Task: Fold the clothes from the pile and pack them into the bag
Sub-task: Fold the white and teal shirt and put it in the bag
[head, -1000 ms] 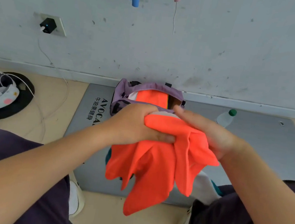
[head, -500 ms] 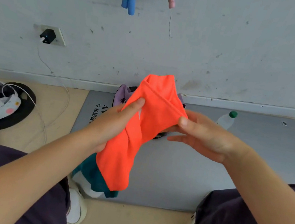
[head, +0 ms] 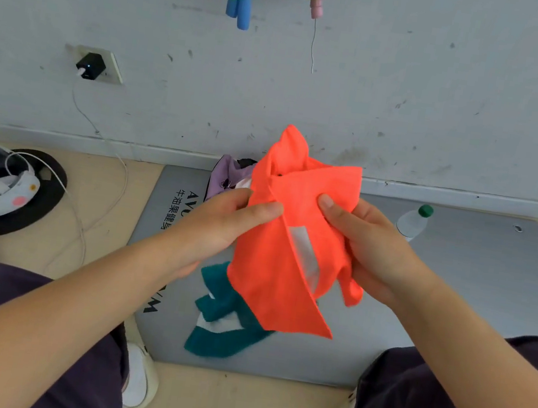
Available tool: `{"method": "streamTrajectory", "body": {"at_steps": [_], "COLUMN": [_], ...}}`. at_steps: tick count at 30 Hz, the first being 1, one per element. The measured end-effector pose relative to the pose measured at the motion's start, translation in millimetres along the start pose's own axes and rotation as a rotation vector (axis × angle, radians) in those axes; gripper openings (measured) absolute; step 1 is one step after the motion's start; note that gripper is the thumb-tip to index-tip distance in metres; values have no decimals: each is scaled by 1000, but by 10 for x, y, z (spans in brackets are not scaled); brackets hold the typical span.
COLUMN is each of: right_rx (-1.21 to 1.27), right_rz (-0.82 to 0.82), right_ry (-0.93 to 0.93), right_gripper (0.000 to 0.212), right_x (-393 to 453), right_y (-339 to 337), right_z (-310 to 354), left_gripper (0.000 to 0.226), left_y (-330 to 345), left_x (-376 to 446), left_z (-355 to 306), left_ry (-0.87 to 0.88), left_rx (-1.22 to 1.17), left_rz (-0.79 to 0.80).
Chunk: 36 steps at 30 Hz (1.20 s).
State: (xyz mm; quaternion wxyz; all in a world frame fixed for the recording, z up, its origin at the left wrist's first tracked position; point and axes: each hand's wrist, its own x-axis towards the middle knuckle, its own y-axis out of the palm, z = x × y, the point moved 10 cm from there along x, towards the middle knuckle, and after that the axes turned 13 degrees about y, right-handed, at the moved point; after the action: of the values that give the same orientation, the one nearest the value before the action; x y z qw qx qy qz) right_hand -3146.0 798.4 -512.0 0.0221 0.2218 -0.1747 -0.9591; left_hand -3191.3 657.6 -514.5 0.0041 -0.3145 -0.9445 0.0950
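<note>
- Orange garment is up in the air, dead center, held between both hands over the grey mat.
- Left hand has its grip clamped on the cloth's left edge — thumb on top near the middle fold, fingers tucked behind.
- Right hand is clamped on the right side the same way, thumb pressed on the front, the rest curled underneath.
- There's a pale reflective strip showing in the fold between the thumbs.
- Teal garment is lying crumpled on the mat at about 6 o'clock from the orange one, partly under it.
- Purple bag sits at 11 o'clock against the wall, mostly hidden behind the cloth.
- Plastic bottle with a green cap at 3 o'clock, lying on the mat.
</note>
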Motion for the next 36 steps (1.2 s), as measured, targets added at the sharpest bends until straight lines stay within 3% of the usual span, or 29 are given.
{"method": "streamTrajectory", "body": {"at_steps": [3, 5, 7, 13, 15, 21, 25, 30, 32, 36], "right_rx": [-13, -63, -106, -68, -76, -333, -516, -495, -488, -643], "right_rz": [4, 3, -24, -111, -102, -218, -347, -371, -333, -159], "right_ry": [11, 23, 2, -63, -84, -59, -102, -140, -146, -56], "right_gripper": [35, 36, 27, 27, 24, 26, 31, 48, 40, 21], "right_x": [-3, 2, 6, -27, -39, -50, -113, -184, -201, -235], "right_y": [-5, -3, -61, -324, -364, -473, -560, -652, -662, -616], "right_z": [-20, -44, -11, 219, 289, 314, 404, 526, 549, 496], "left_gripper": [60, 43, 28, 17, 22, 64, 55, 34, 23, 39], "left_y": [253, 347, 260, -255, -383, -547, -645, -564, -547, -736], "left_x": [-24, -62, -40, 59, 82, 90, 98, 148, 127, 102], "left_z": [-6, 30, 51, 103, 66, -223, -315, -221, -169, -134], "left_ry": [43, 45, 44, 16, 49, 219, 288, 208, 189, 196], "left_rx": [-128, -105, -48, -102, -63, 192, 349, 150, 115, 155], "left_rz": [179, 212, 106, -218, -268, -278, -259, -76, -26, -110]}}
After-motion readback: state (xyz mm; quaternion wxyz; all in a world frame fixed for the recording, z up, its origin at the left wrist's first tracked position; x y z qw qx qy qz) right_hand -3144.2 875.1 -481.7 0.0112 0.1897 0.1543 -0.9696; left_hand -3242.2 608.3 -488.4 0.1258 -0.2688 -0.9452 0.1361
